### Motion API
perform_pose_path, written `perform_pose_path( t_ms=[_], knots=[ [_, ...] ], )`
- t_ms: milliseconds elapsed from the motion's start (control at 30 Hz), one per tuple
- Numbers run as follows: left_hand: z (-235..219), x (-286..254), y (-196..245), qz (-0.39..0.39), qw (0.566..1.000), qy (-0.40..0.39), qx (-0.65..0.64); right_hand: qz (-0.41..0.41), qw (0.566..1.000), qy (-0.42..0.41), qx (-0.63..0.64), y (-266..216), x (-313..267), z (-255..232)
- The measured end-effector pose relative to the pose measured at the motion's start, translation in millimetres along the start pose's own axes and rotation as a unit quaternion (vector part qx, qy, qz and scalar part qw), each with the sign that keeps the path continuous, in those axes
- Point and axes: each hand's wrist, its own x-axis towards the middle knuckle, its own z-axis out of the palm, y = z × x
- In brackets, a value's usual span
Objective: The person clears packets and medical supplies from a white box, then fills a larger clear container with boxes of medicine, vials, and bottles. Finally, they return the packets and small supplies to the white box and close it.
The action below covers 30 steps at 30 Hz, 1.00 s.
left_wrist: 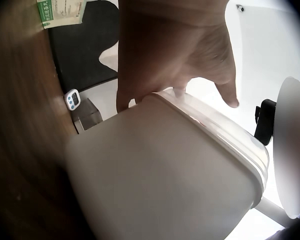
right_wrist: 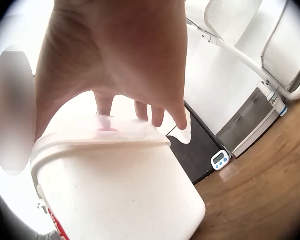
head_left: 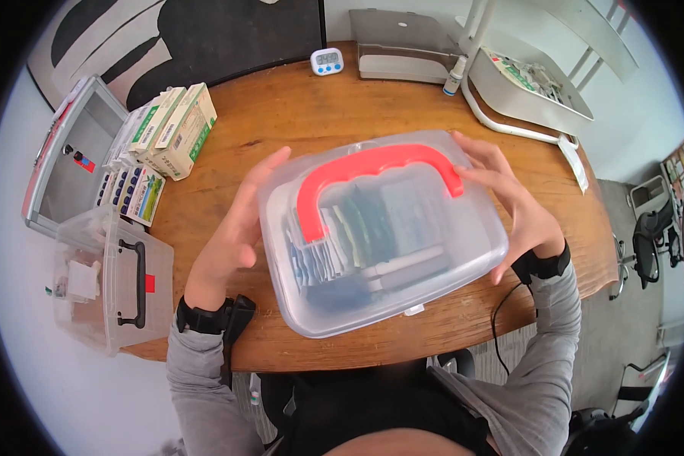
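Observation:
A clear-lidded plastic box (head_left: 410, 266) with a red handle (head_left: 380, 159) lies between the two hands, slightly turned. Packets and a white stick-like item show through its lid. Along its left end is my left hand (head_left: 239, 220), fingers extended and thumb apart; in the left wrist view, fingertips of the left hand (left_wrist: 175, 55) touch the rim of the box (left_wrist: 155, 170). My right hand (head_left: 520, 205) holds the right end, fingers bent over the lid near the handle. The right wrist view shows the right hand (right_wrist: 120, 55) above the white box wall (right_wrist: 115, 195). Whether its underside touches the table is unclear.
On the left stand a clear bin with a black handle (head_left: 133, 285), a silver-framed case (head_left: 76, 167) and cartons (head_left: 182, 133). A timer (head_left: 327, 61), a grey-lidded container (head_left: 399, 45), a small bottle (head_left: 454, 76) and a white tray (head_left: 532, 83) stand along the back and right.

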Motion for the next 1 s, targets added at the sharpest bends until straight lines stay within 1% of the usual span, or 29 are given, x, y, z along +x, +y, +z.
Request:
perform_pose_path(
  t_ms=[67, 100, 133, 167, 200, 233, 267, 300, 333, 367, 400, 433, 500, 533, 600, 667, 733, 800, 833, 933, 1000],
  knots=[
    [3.4, 2.1, -2.8, 0.121, 0.990, -0.040, -0.056, 0.003, 1.000, 0.006, 0.007, -0.1, 7.0, -4.0],
    [1.8, 2.7, -5.1, 0.120, 0.990, -0.039, -0.059, 0.039, 0.994, 0.047, 0.089, -1.9, 13.7, -4.0],
    [-2.0, 4.4, -6.7, 0.070, 0.997, 0.019, 0.030, 0.075, 0.979, 0.089, 0.169, -5.3, 20.5, -3.9],
    [-7.3, 7.2, -7.9, 0.020, 0.990, 0.075, 0.119, 0.096, 0.968, 0.115, 0.202, -12.1, 29.9, -2.8],
    [-24.6, 8.5, -20.5, 0.019, 0.990, 0.073, 0.118, 0.116, 0.954, 0.142, 0.235, -19.1, 36.7, -3.9],
    [-50.7, 8.2, -43.0, 0.138, 0.949, 0.063, 0.276, 0.118, 0.954, 0.145, 0.236, -24.0, 38.2, -10.5],
    [-50.9, 16.1, -37.6, 0.252, 0.869, 0.048, 0.423, 0.142, 0.951, 0.176, 0.210, -27.3, 39.5, -17.8],
    [-26.1, 9.1, -37.8, 0.106, 0.977, 0.149, 0.112, 0.166, 0.946, 0.208, 0.184, -27.3, 38.9, -22.4],
    [-19.0, 7.7, -26.0, 0.106, 0.978, 0.144, 0.112, 0.168, 0.945, 0.213, 0.184, -24.1, 32.9, -29.3],
    [-14.4, 9.7, -18.4, 0.059, 0.981, 0.160, 0.094, 0.213, 0.953, 0.210, 0.055, -21.0, 19.9, -41.5],
    [-9.2, 13.5, -13.3, 0.013, 0.983, 0.170, 0.070, 0.260, 0.941, 0.204, -0.079, -20.4, 3.3, -55.3],
    [-5.2, 15.6, -9.1, 0.003, 0.984, 0.170, 0.048, 0.273, 0.935, 0.208, -0.090, -15.2, -16.9, -64.0],
    [-10.9, 17.9, -14.5, -0.023, 0.983, 0.176, 0.041, 0.404, 0.869, 0.194, -0.209, 5.1, -67.1, -69.8],
    [-12.2, 17.4, -14.3, -0.045, 0.981, 0.184, 0.046, 0.416, 0.862, 0.194, -0.217, 7.8, -89.2, -70.1],
    [-10.8, 18.9, -16.8, -0.054, 0.981, 0.183, 0.022, 0.508, 0.809, 0.104, -0.276, 11.8, -129.2, -64.9],
    [-17.4, 16.8, -22.3, -0.109, 0.968, 0.224, -0.016, 0.509, 0.804, 0.109, -0.288, 23.7, -168.7, -52.1],
    [-22.0, 18.2, -27.3, -0.116, 0.966, 0.231, -0.030, 0.503, 0.805, 0.110, -0.293, 27.2, -187.3, -46.4],
    [-26.5, 17.8, -23.1, -0.102, 0.972, 0.209, 0.021, 0.520, 0.823, 0.091, -0.207, 31.5, -188.4, -41.9],
    [-27.1, 18.3, -19.7, -0.107, 0.970, 0.217, 0.025, 0.516, 0.828, 0.085, -0.202, 31.4, -183.0, -36.9],
    [-24.8, 23.0, -14.4, -0.129, 0.965, 0.219, 0.071, 0.483, 0.844, 0.078, -0.220, 28.6, -160.2, -24.1],
    [-25.9, 26.2, -18.2, -0.151, 0.962, 0.226, 0.029, 0.390, 0.882, 0.037, -0.263, 28.5, -148.2, -20.4]
  ],
)
